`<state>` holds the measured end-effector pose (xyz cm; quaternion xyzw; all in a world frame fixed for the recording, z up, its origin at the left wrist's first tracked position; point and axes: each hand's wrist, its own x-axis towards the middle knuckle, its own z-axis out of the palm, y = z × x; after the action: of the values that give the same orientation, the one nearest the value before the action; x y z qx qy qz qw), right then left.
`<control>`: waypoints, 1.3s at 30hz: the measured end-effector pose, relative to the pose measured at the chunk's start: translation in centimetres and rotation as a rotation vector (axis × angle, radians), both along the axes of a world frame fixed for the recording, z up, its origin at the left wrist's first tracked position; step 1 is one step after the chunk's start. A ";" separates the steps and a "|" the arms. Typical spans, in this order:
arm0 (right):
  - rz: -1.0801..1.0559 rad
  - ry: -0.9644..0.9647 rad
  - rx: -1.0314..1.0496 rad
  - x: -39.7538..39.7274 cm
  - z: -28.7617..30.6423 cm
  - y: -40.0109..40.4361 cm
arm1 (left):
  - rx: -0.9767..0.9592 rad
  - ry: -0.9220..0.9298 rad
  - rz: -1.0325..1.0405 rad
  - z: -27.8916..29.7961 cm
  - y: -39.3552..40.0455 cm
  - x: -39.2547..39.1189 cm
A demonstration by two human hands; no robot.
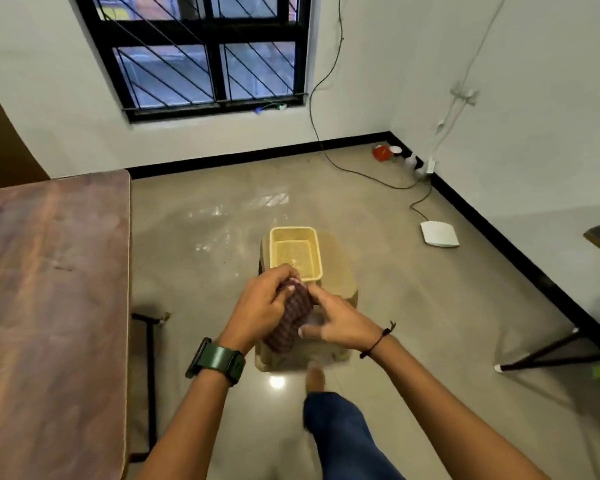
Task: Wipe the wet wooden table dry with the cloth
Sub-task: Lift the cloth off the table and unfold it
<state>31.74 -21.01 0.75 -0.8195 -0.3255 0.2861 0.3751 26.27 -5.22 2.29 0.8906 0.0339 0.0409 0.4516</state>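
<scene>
A: Step?

B: Preparation. My left hand (262,306) and right hand (340,323) both clamp the checked cloth (293,315) above the stool (340,271).

A: Next?

B: I judge: carry it left onto the wooden table (49,271), press flat.

The table (49,271) has a wood-grain top, reddish brown, smooth with a dull sheen and paler streaks. The cloth (293,317) is woven fabric in a fine dark red check, soft and matt, bunched between the left hand (260,310) and right hand (340,323). The basket (296,252) looks like pale yellow plastic with a perforated bottom. The stool (340,271) under it is beige plastic, matt. The floor (378,237) is smooth, glossy and reflective.
</scene>
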 end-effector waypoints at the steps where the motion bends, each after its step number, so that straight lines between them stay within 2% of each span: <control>1: -0.016 0.051 0.013 2.0 -0.7 0.6 | 0.048 -0.003 -0.010 -0.3 0.7 1.8; 5: 0.061 0.137 -0.034 9.2 -3.2 1.6 | 0.144 0.025 -0.020 -0.9 4.0 8.8; 8: 0.002 0.364 0.047 13.6 -4.9 2.2 | 0.166 0.056 0.018 -1.4 6.5 14.9; 10: -0.102 0.524 0.123 15.4 -5.9 2.7 | 0.131 0.146 0.039 -2.6 7.8 18.9; 11: -0.173 0.602 0.150 16.4 -6.5 3.1 | 0.036 0.234 0.086 -3.5 8.4 21.0; 14: -0.427 0.810 0.237 18.3 -8.2 4.2 | -0.461 0.566 0.355 -7.1 9.2 25.3; 16: -0.560 0.929 0.309 19.5 -9.1 5.0 | -0.749 0.719 0.508 -10.1 9.4 26.2; 19: -0.709 1.049 0.368 21.7 -10.6 6.6 | -0.974 0.956 0.590 -14.2 8.8 25.9; 21: -0.778 1.073 0.362 23.4 -11.6 7.4 | -1.095 1.128 0.534 -16.0 7.6 25.4; 23: -0.831 1.083 0.330 25.1 -12.6 8.0 | -1.303 1.189 0.505 -16.9 6.4 25.4; 26: -0.867 1.081 0.289 27.0 -13.8 8.5 | -1.499 1.021 0.607 -16.9 5.4 26.9; 29: -0.899 1.058 0.303 28.4 -15.7 8.7 | -1.443 0.742 0.699 -17.5 6.0 29.1; 30: -0.896 1.047 0.288 28.6 -16.2 8.7 | -1.392 0.730 0.702 -17.8 6.4 29.5; 33: -0.873 1.031 0.080 28.4 -17.9 9.4 | -1.114 0.937 0.615 -18.6 7.3 29.2; 36: -0.764 0.848 -0.331 27.6 -19.8 10.1 | -0.809 1.041 0.609 -20.0 6.9 28.1; 39: -0.662 0.654 -0.483 26.7 -20.5 10.7 | -0.786 1.016 0.621 -20.3 6.0 27.2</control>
<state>58.43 -10.29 -19.72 -0.8093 0.1604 0.4602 0.3279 53.50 0.77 -18.03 0.5198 0.5045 -0.2679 0.6352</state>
